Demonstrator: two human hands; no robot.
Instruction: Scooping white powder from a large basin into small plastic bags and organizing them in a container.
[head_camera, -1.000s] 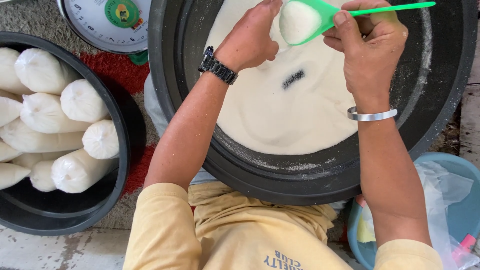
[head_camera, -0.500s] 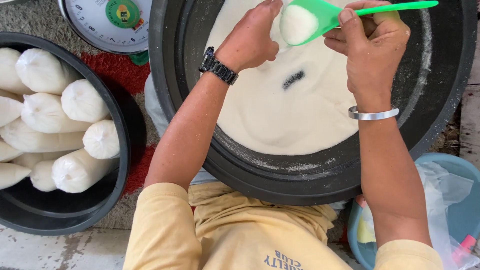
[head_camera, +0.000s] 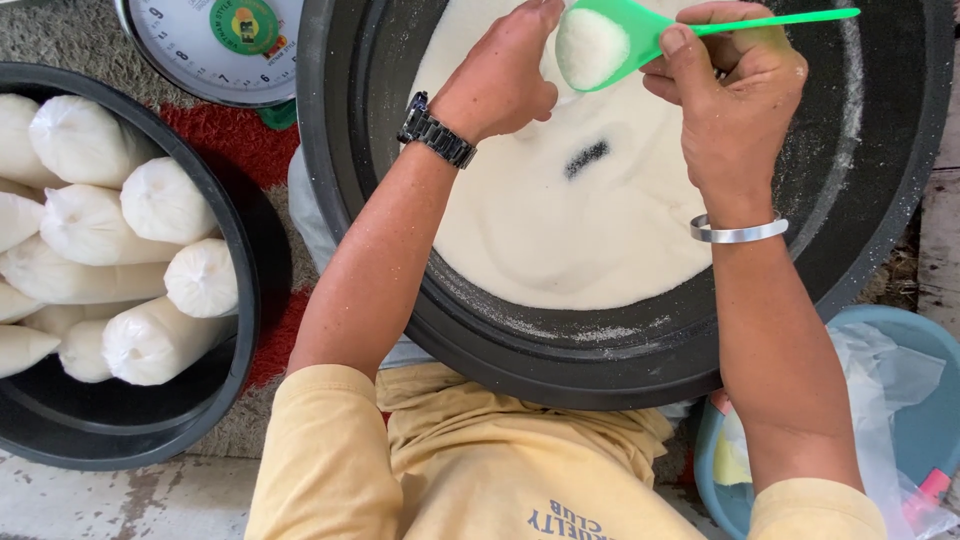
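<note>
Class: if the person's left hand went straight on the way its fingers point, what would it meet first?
Probably the heaped green plastic scoop held by the right hand; the left hand looks already at it.

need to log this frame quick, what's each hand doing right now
Left hand: fingers curled at the mouth of the green scoop; a grip cannot be told.
Right hand: closed on the green scoop's handle, scoop full of white grains.

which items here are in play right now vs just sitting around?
In play:
right hand holding green scoop heaped with white grains
left hand at the scoop's mouth
big black tub of white grains

Sitting around:
black basin of filled white bags
dial scale
blue tub with clear plastic bags
</note>
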